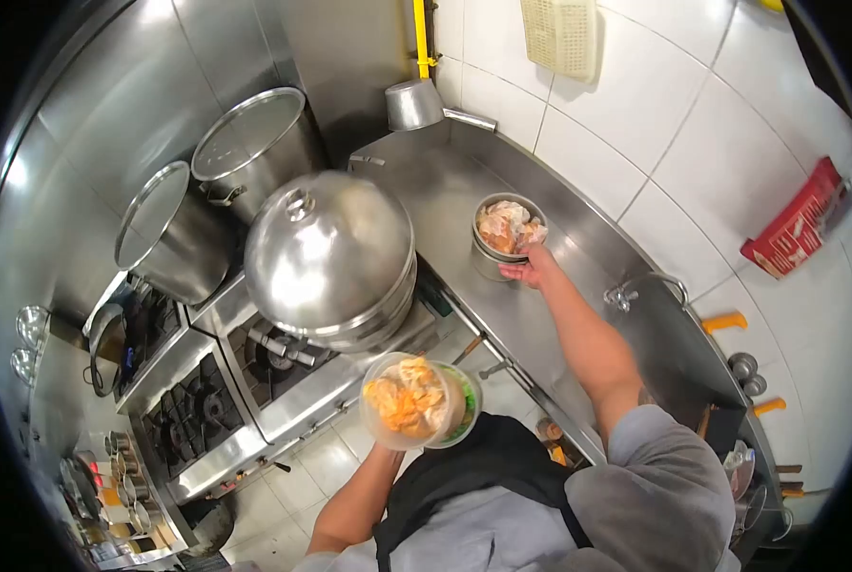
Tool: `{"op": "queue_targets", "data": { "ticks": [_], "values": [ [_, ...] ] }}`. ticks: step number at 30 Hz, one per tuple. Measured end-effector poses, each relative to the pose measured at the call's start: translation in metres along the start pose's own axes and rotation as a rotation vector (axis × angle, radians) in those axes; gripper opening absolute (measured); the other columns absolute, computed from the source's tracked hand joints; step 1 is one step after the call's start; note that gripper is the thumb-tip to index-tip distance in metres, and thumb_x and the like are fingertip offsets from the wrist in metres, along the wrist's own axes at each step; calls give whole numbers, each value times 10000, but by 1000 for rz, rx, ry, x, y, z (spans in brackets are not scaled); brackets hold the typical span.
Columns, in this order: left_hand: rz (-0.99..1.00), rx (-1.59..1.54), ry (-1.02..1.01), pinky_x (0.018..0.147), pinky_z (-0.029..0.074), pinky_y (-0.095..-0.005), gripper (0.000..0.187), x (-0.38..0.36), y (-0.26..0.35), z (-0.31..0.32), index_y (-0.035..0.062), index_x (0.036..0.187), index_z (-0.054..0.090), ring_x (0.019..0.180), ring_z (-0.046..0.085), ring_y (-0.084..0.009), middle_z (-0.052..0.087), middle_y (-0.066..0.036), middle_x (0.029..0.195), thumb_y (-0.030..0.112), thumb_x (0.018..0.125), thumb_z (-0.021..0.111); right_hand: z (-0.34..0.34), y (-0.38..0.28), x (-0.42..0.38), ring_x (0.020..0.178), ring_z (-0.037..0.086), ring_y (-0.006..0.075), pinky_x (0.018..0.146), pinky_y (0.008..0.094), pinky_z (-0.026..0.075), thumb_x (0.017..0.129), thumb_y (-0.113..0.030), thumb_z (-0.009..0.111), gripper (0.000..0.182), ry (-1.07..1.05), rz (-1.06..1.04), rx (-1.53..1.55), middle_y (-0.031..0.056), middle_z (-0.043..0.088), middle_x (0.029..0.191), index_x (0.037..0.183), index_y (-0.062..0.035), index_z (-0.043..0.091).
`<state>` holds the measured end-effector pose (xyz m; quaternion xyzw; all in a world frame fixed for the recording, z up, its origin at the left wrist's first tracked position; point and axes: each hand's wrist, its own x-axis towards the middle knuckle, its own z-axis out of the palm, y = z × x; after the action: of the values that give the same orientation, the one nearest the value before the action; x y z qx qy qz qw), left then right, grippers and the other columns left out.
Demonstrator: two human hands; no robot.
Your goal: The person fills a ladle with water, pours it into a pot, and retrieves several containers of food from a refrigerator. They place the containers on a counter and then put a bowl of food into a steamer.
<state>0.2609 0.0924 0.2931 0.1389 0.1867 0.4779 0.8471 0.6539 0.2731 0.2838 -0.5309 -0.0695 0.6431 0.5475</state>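
Note:
My right hand point(529, 269) is at the near side of a metal pot point(491, 263) on the steel counter, its fingers against the pot below the rim. Pale and orange chunks of food point(510, 227) fill the pot. Near my body, a clear round container point(407, 400) holds orange and pale pieces. A second clear container with something green in it point(466, 405) overlaps its right side. Beneath them is my left hand point(388, 448), its fingers hidden by the containers.
A large domed steamer point(335, 267) stands on the stove point(254, 419), with two tall lidded pots point(183, 238) behind it. A faucet point(626, 296) rises from the counter's right side. A metal pan point(414, 105) sits in the back corner. A red packet point(796, 224) is on the tiled wall.

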Motion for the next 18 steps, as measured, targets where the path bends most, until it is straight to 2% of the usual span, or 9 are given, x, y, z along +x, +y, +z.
{"op": "queue_targets", "data": {
  "ticks": [3, 7, 10, 13, 15, 17, 18],
  "values": [
    [-48, 1, -10, 1029, 415, -481, 591, 70, -10, 22, 122, 1352, 453, 1225, 492, -294, 499, -88, 1359, 509, 907, 491, 18, -30, 56, 1066, 580, 432, 918, 547, 484, 888, -127, 363, 451, -60, 33, 28, 276, 543, 1180, 1300, 54, 348],
    [-83, 10, -6, 1030, 414, -479, 593, 145, -23, 49, 122, 1354, 450, 1227, 490, -293, 496, -87, 1362, 510, 908, 488, 46, -67, 117, 1025, 602, 400, 890, 525, 497, 914, -263, 444, 498, -170, 33, -17, 260, 537, 1197, 1305, 33, 355],
    [-97, 7, 13, 1032, 413, -477, 594, 195, -31, 60, 122, 1356, 449, 1229, 489, -292, 494, -86, 1365, 511, 908, 487, 65, -92, 126, 1038, 592, 376, 881, 494, 487, 908, -404, 497, 610, -158, 127, -63, 248, 502, 1259, 1350, -11, 349],
    [-93, -5, 31, 1033, 412, -476, 596, 242, -37, 64, 122, 1357, 447, 1231, 487, -291, 492, -86, 1367, 513, 909, 485, 73, -80, 95, 1141, 534, 324, 943, 457, 427, 881, -530, 515, 718, -3, -164, -298, 191, 472, 1325, 1406, -74, 338],
    [-75, -16, 45, 1034, 411, -475, 597, 271, -39, 66, 123, 1359, 445, 1232, 486, -291, 491, -86, 1368, 513, 909, 484, 56, -57, 55, 1222, 465, 267, 1006, 436, 356, 879, -574, 500, 734, -42, -369, -433, 124, 462, 1360, 1429, -112, 346],
    [-36, -28, 64, 1035, 410, -474, 598, 299, -44, 63, 123, 1360, 444, 1233, 485, -290, 489, -85, 1370, 514, 909, 483, 35, -28, 34, 1298, 389, 228, 1067, 419, 288, 909, -558, 464, 709, -13, -437, -490, 83, 420, 1414, 1439, -104, 341],
    [-8, -42, 74, 1035, 410, -474, 599, 313, -48, 59, 123, 1360, 444, 1233, 485, -290, 489, -85, 1371, 515, 909, 482, 33, -18, 34, 1312, 372, 223, 1079, 409, 276, 925, -535, 449, 686, -59, -424, -404, 82, 404, 1428, 1439, -94, 339]
  ]
}}
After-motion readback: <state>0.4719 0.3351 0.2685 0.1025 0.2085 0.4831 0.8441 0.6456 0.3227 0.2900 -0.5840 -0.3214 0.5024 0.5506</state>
